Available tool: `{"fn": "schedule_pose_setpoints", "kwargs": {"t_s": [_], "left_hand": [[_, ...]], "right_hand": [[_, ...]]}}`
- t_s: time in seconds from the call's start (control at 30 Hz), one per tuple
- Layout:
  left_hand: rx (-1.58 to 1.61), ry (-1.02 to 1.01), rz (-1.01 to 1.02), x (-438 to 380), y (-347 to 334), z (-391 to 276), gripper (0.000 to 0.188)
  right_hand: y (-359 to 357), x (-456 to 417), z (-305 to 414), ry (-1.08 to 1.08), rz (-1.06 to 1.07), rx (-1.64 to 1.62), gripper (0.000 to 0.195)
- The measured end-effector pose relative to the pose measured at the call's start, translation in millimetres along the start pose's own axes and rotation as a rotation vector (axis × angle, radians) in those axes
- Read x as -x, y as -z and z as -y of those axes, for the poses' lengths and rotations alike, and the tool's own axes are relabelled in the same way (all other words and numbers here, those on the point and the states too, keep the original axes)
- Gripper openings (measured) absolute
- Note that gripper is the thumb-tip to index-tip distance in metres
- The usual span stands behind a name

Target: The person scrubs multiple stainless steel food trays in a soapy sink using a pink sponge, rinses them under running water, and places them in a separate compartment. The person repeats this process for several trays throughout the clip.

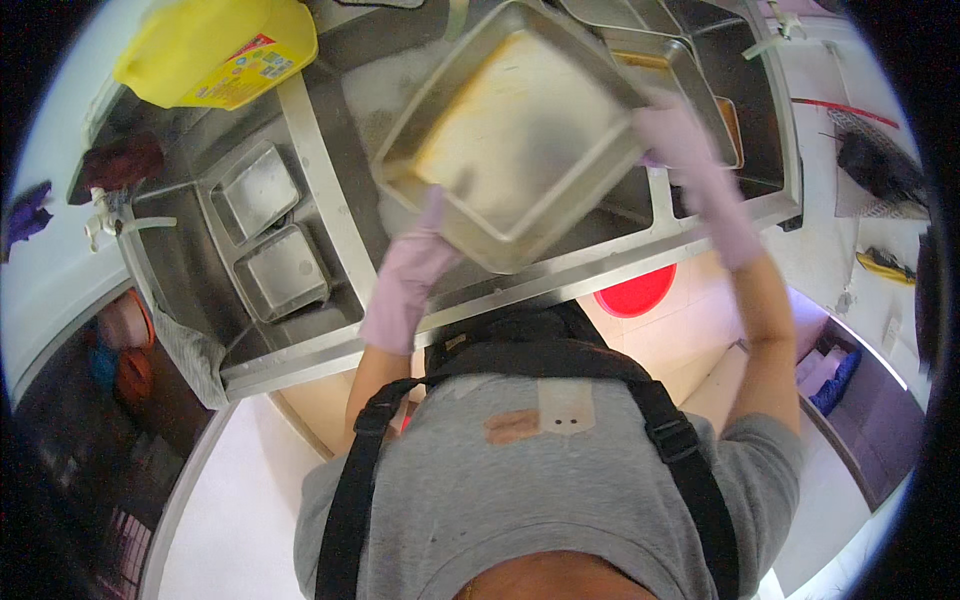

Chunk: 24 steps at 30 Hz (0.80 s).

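A deep rectangular metal tray (517, 142) is tilted above the middle basin of a stainless steel sink. Yellowish residue or reflection runs along its inner left edge. My left hand (420, 270), in a pale pink rubber glove, grips the tray's lower-left rim, thumb over the inside. On the opposite side, my right hand (679, 139), gloved alike and blurred by motion, holds the right rim; its fingers are partly hidden. Beneath the tray, whitish suds (382, 97) cover part of the middle basin (330, 135).
Two small metal trays (257, 193) (283, 271) lie in the left basin. A yellow plastic jug (225, 56) stands at the back left. More metal trays (697, 90) lean in the right basin. Taps (101, 214) (784, 30) flank the sink. Below its front edge is a red round object (637, 292).
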<state>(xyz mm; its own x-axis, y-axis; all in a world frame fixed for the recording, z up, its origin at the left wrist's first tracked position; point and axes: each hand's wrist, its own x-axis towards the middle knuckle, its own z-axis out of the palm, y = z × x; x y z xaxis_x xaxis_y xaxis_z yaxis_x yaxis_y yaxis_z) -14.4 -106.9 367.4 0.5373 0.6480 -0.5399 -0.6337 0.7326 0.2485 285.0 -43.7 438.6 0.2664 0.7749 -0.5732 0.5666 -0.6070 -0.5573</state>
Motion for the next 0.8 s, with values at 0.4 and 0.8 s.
{"fn": "schedule_pose_setpoints", "kwargs": {"t_s": [0.4, 0.8], "left_hand": [[-0.763, -0.252, -1.186, -176, 193, 7, 0.057], [-1.410, -0.544, -1.140, -259, 310, 1, 0.052]], "right_hand": [[-344, -142, -166, -0.113, 0.560, 0.016, 0.042], [-390, -237, -100, 1.088, 0.089, 0.478, 0.046]]}}
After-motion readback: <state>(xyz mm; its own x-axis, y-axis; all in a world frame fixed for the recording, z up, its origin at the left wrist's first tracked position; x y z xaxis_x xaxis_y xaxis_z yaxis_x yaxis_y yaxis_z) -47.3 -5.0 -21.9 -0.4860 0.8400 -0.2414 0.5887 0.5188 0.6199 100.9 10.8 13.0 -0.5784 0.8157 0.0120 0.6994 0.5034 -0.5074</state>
